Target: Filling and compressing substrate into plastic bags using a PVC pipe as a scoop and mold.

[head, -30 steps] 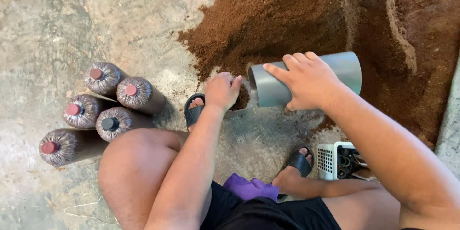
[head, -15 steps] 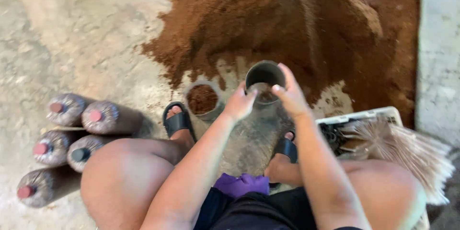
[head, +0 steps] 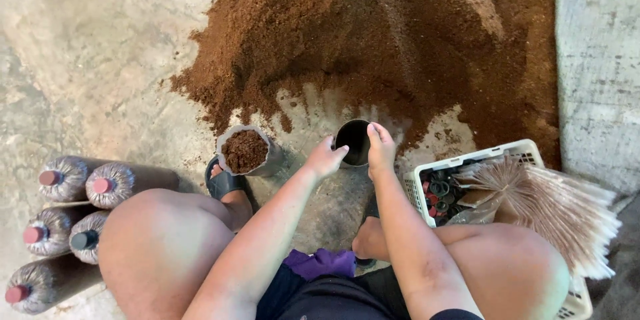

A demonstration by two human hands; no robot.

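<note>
Beside the brown sawdust heap | both hands clasp upright grey plastic tube: left hand, right hand | filled clear bag left of tube | step: filling; next needs steady tube hold.

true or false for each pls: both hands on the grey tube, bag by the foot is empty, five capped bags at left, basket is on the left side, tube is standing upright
1. Both hands are on the grey tube. True: the left hand and right hand hold its rim.
2. The open bag by the foot is empty. False: it holds brown substrate.
3. Five capped bags lie at the left. True.
4. The basket is on the left side. False: it sits at the right, by the right knee.
5. The tube stands upright. True: its open mouth faces up.
</note>
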